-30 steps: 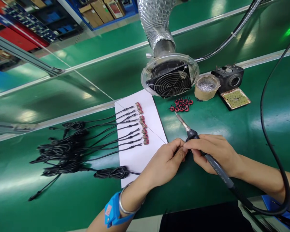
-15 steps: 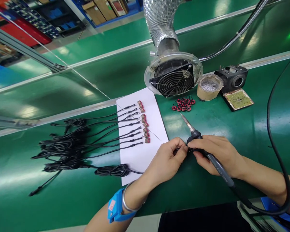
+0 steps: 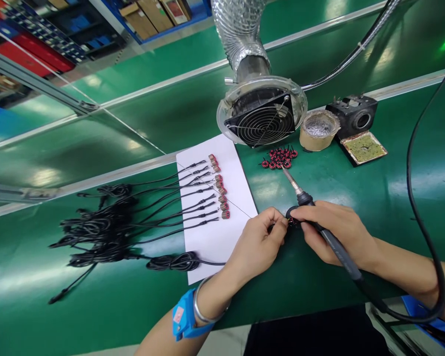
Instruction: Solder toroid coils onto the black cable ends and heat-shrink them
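My right hand is wrapped round the black handle of a soldering iron, its metal tip pointing up-left toward a pile of small red-and-black coils. My left hand is pinched shut right against the right hand's fingertips; between them sits a small red-and-black coil with a thin black wire. The left wrist wears a blue strap and a metal bangle. On a white sheet lie several black cables with coils at their ends.
A fume extractor fan on a foil duct hangs over the green bench. To its right stand a solder pot, a black iron stand and a sponge tray. A black cord loops at the right. Bundled cables lie at left.
The soldering iron has tilted and slid slightly up-right, its tip now reaching the coil pile. Both hands stay together, pinching at the same spot.
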